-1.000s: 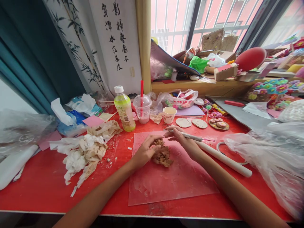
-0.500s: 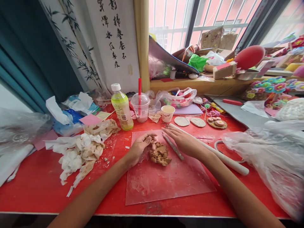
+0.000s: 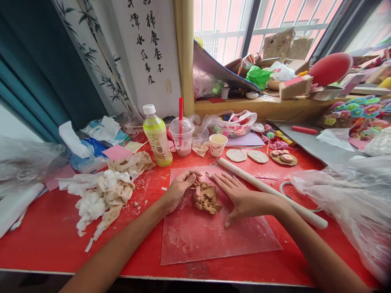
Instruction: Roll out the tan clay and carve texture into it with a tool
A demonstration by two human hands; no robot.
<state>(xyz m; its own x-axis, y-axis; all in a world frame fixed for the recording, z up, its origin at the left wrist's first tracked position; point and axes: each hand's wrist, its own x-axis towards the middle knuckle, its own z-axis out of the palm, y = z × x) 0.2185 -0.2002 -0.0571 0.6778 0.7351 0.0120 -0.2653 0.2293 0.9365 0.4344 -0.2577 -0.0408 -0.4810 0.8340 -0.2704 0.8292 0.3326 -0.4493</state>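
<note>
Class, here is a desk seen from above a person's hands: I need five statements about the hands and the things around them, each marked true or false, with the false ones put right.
1. The left hand touches the brown clay. True.
2. The right hand is clenched in a fist. False: its fingers are spread out, palm down.
3. A red straw stands in the clear plastic cup. True.
4. The long pale rod lies to the left of the clay. False: it lies to the right of it.
5. The paper cup stands to the left of the two pale discs. True.
</note>
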